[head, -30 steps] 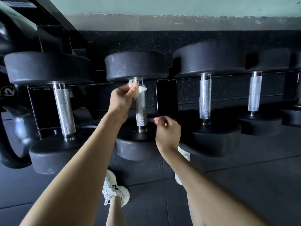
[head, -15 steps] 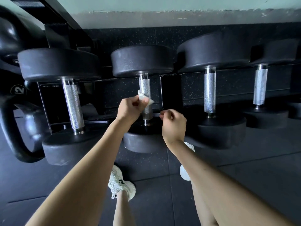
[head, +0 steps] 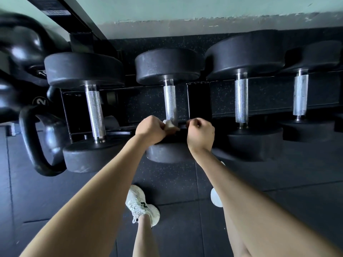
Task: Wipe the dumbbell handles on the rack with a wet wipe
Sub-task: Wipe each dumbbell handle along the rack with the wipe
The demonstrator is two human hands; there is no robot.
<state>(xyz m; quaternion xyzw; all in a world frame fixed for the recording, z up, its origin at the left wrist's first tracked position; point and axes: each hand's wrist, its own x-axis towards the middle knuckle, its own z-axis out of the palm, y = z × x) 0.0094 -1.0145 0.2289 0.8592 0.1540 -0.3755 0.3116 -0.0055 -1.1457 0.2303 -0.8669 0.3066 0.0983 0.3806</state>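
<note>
A: Where's the crumpled white wet wipe (head: pixel 169 125)?
B: Pinched in person's L hand (head: pixel 150 127), pressed to near end of 2nd knurled silver dumbbell handle (head: pixel 169 102), prob. to scrub it; R hand (head: pixel 200 132) curled just beside, nothing visibly held.

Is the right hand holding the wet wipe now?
No, the left hand grips the wet wipe at the near end of the handle, while the right hand is a bare fist.

1. Left hand (head: pixel 150 129) and right hand (head: pixel 200 134) bare; forearms (head: pixel 104 191) bare too.
2. Left shoe (head: pixel 142 204): white lace-up trainer, black mark on its side, bare shin (head: pixel 143 236) above.
3. Right shoe (head: pixel 216 198): white, mostly hidden behind the right forearm.
</note>
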